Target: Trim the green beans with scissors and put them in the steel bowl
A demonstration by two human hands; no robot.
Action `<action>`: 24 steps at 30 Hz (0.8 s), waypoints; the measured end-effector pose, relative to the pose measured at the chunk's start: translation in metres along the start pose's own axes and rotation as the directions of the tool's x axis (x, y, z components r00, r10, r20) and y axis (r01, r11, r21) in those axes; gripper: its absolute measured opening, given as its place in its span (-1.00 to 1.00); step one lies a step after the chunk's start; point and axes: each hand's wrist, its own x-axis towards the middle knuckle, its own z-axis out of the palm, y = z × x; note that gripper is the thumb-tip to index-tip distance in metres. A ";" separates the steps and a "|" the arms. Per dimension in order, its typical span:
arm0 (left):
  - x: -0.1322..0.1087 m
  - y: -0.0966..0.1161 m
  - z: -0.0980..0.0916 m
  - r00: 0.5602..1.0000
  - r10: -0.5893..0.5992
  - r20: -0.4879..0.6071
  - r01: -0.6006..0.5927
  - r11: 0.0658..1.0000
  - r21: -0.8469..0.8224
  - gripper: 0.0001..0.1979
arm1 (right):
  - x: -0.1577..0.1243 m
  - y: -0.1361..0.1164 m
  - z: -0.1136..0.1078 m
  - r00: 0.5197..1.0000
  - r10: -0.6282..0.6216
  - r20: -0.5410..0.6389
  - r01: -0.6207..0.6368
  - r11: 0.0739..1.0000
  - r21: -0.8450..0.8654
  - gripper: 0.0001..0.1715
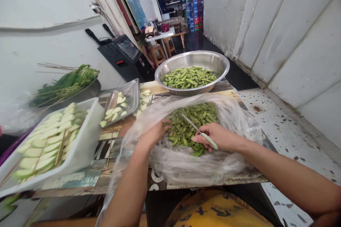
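Green bean pods (pixel 183 127) fill an open clear plastic bag (pixel 183 170) on the table in front of me. My right hand (pixel 209 134) is closed around the pale green handle of scissors (pixel 210 139); their metal blades point up and left over the pods. At the left inner side of the bag is my left hand (pixel 160 131), its fingertips at the pods, and what they may hold is too small to tell. Behind the bag a wide steel bowl (pixel 222 72) holds more pods.
On the left, a white tub (pixel 92 120) holds skewered pale green slices. A metal tray (pixel 136 95) with cut pieces and sticks lies behind it, near a bowl of leafy greens (pixel 71 81). A small table with stools (pixel 157 55) stands farther back.
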 end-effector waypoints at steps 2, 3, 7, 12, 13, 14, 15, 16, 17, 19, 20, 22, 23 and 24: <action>0.000 0.005 -0.002 1.000 -0.008 0.018 0.007 1.000 0.016 -0.71 | 0.000 0.000 0.000 1.000 -0.002 0.003 0.002 1.000 0.000 -0.52; -0.001 0.008 -0.004 1.000 -0.014 0.020 0.014 1.000 0.008 -0.70 | 0.000 -0.001 0.000 1.000 -0.002 0.006 0.002 1.000 0.002 -0.52; -0.006 0.021 -0.013 1.000 -0.022 -0.007 0.020 0.983 -0.182 -0.67 | 0.000 0.000 0.001 1.000 -0.006 0.021 0.007 1.000 -0.027 -0.50; -0.014 0.036 -0.017 0.997 -0.068 0.026 0.072 0.948 -0.310 -0.62 | 0.000 0.004 0.001 0.998 -0.001 0.061 0.008 0.992 -0.122 -0.44; -0.016 0.040 -0.017 0.996 -0.082 0.037 0.089 0.951 -0.297 -0.64 | 0.000 0.005 0.001 0.998 0.006 0.063 0.003 0.990 -0.140 -0.44; -0.018 0.043 -0.017 0.994 -0.095 0.048 0.105 0.954 -0.280 -0.66 | 0.000 0.005 0.002 0.998 0.012 0.059 -0.003 0.988 -0.157 -0.44; -0.019 0.047 -0.017 0.993 -0.105 0.059 0.117 0.957 -0.264 -0.69 | 0.000 0.004 0.002 0.999 0.016 0.049 -0.007 0.985 -0.175 -0.45; -0.021 0.050 -0.017 0.991 -0.110 0.071 0.125 0.960 -0.251 -0.72 | 0.000 0.004 0.002 0.999 0.017 0.038 -0.009 0.981 -0.193 -0.46; -0.022 0.052 -0.016 0.990 -0.112 0.082 0.129 0.962 -0.242 -0.74 | 0.000 0.003 0.003 0.999 0.015 0.028 -0.008 0.977 -0.211 -0.47; -0.023 0.055 -0.016 0.989 -0.113 0.094 0.132 0.963 -0.233 -0.78 | 0.000 0.002 0.003 1.000 0.005 0.014 -0.002 0.971 -0.237 -0.49; -0.023 0.055 -0.016 0.989 -0.116 0.090 0.134 0.963 -0.233 -0.79 | 0.000 0.002 0.003 1.000 0.003 0.011 0.000 0.970 -0.242 -0.49; -0.023 0.054 -0.016 0.989 -0.131 0.065 0.143 0.961 -0.238 -0.80 | 0.000 0.002 0.003 1.000 0.009 0.010 -0.007 0.973 -0.231 -0.47; -0.023 0.053 -0.015 0.989 -0.137 0.049 0.144 0.957 -0.250 -0.80 | 0.000 0.003 0.003 1.000 0.017 0.014 -0.013 0.975 -0.221 -0.46; -0.023 0.052 -0.015 0.990 -0.139 0.039 0.144 0.952 -0.270 -0.80 | 0.000 0.004 0.003 1.000 0.023 0.020 -0.018 0.978 -0.210 -0.44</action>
